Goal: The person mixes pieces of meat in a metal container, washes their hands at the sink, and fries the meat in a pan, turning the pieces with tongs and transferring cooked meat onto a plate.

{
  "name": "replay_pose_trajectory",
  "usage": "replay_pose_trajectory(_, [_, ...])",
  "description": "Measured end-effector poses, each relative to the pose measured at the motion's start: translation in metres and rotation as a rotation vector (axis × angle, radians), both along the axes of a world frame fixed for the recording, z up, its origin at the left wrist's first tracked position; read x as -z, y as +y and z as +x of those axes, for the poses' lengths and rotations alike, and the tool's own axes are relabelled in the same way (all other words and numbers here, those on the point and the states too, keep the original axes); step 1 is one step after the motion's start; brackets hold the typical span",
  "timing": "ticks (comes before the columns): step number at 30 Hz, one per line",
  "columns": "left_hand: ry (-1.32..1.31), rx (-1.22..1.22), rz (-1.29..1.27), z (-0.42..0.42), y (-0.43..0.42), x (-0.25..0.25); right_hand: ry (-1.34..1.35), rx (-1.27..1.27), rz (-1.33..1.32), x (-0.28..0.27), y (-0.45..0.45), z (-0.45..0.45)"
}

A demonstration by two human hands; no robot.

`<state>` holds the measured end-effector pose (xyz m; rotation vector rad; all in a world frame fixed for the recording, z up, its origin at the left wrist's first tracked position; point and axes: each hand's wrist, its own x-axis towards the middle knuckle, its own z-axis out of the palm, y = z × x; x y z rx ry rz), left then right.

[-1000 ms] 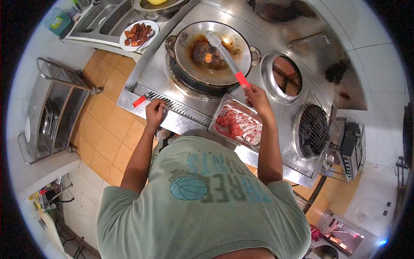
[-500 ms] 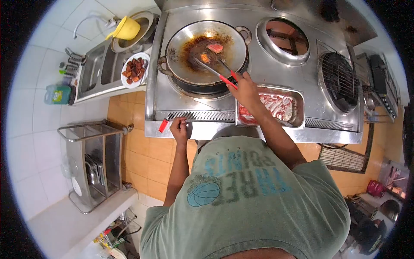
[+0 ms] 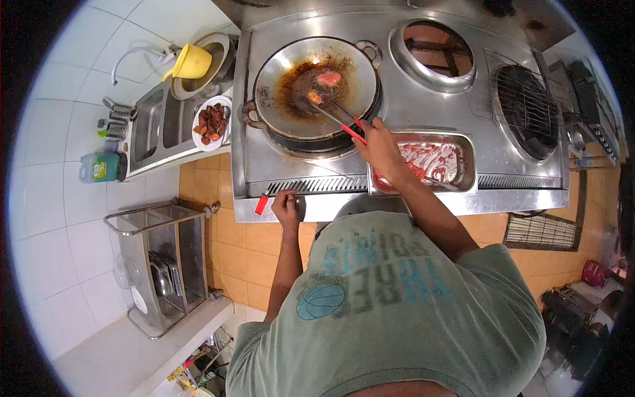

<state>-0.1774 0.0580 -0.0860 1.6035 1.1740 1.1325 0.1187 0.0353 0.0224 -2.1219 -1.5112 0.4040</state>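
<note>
My right hand (image 3: 380,149) grips red-handled tongs (image 3: 352,132), which reach into a large two-handled wok (image 3: 271,89) on the burner. At the tongs' tips lies a small orange-brown piece of food (image 3: 315,97); I cannot tell whether they pinch it. A red piece of meat (image 3: 329,79) sits in the dark oil just beyond. Below my right forearm is a steel tray (image 3: 468,165) smeared with red and white residue. My left hand (image 3: 286,207) rests with curled fingers at the stove's front edge, beside a small red object (image 3: 262,203); nothing shows in it.
A white plate of browned meat pieces (image 3: 211,124) stands left of the wok, near the sink (image 3: 147,122) and a yellow dipper (image 3: 193,63). To the right are an open burner ring (image 3: 397,49) and a wire grill (image 3: 526,109). A metal rack (image 3: 159,221) stands lower left.
The whole view has shifted slightly as my head moved. The tongs' tips look closer together around the orange-brown piece. My left hand stays at the stove edge.
</note>
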Motion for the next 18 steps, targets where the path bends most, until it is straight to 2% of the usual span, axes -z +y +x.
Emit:
replay_pose_trajectory(9, [-0.069,0.009,-0.003,0.001,0.001,0.002,0.061,-0.093,-0.007,-0.015,-0.012,-0.004])
replay_pose_trajectory(12, [0.031,0.005,0.028,0.002,-0.001,-0.006,0.046,-0.099,-0.014,-0.016,-0.016,-0.004])
replay_pose_trajectory(16, [-0.017,-0.009,-0.011,0.005,-0.002,-0.005,0.038,-0.092,0.013,-0.012,-0.019,0.000])
replay_pose_trajectory(18, [0.043,-0.008,0.022,0.003,-0.001,-0.004,0.079,-0.092,0.029,-0.019,-0.028,0.004])
